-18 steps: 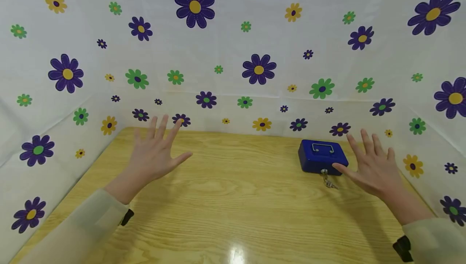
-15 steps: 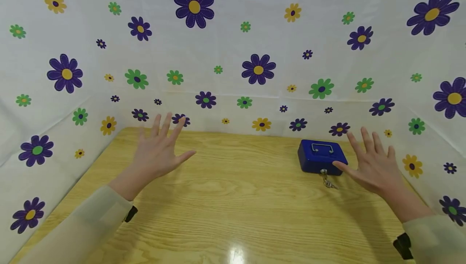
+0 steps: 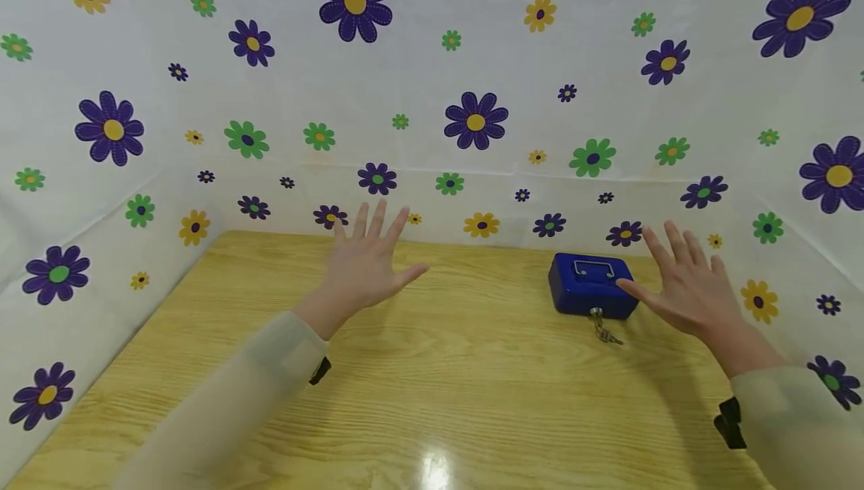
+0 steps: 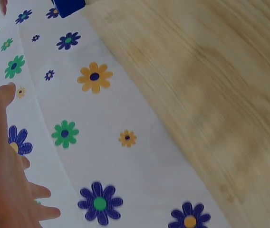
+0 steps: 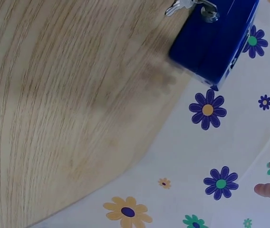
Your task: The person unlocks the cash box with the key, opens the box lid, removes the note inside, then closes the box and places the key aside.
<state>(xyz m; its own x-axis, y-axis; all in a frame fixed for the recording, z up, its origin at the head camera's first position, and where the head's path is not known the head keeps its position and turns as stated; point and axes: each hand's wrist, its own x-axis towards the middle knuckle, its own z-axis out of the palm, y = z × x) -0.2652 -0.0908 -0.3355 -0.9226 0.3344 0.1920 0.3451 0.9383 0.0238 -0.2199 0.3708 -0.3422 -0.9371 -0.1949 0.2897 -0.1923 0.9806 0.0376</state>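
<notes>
A small blue metal cash box (image 3: pixel 589 285) with a wire handle on its lid stands at the back right of the table; its lid is down. Keys (image 3: pixel 607 332) hang from the lock (image 3: pixel 596 314) on its front, and the right wrist view shows the keys (image 5: pixel 180 6) too. My right hand (image 3: pixel 698 291) is held up just right of the box with fingers spread, the thumb overlapping the box's corner in the head view. Over the table's left-centre, my left hand (image 3: pixel 364 265) is also spread and holds nothing.
The wood-grain table (image 3: pixel 432 370) ends at a white cloth (image 3: pixel 405 62) printed with flowers, which rises at the back and both sides. Dark straps show at both sleeves (image 3: pixel 277 359).
My left hand has moved to the right and slightly up in the head view, fingers still spread. The right hand has shifted slightly up; the whole view has tilted a little. The box stays put.
</notes>
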